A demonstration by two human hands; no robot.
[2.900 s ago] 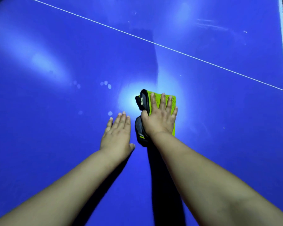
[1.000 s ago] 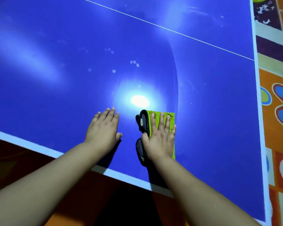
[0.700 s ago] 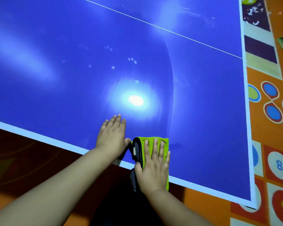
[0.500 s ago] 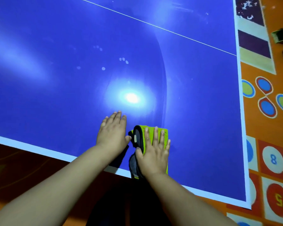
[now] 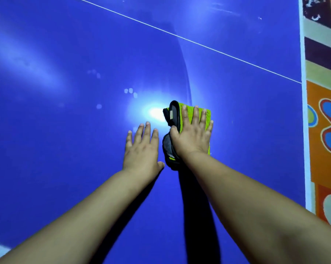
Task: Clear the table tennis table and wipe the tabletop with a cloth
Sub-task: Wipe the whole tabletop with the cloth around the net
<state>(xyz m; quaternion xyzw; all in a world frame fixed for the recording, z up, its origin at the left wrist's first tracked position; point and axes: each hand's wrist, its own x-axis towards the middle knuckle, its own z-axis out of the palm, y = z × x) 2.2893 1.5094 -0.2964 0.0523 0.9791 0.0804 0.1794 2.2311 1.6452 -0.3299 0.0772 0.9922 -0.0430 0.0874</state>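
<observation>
Cloth (image 5: pixel 206 113): one, under the right hand (image 5: pixel 192 139)

Left hand (image 5: pixel 141 147) and right hand (image 5: pixel 191 139) lie flat side by side, palms down.

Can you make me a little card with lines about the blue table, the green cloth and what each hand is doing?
Table: blue table tennis tabletop, shiny, thin white line across it
Cloth: green cloth, black part on its left, lying on the tabletop
Right hand: flat on the cloth, fingers straight
Left hand: flat on bare tabletop, just left of the cloth
Marks: small pale spots beyond the left hand
Floor: orange patterned mat past the table's right edge
</observation>
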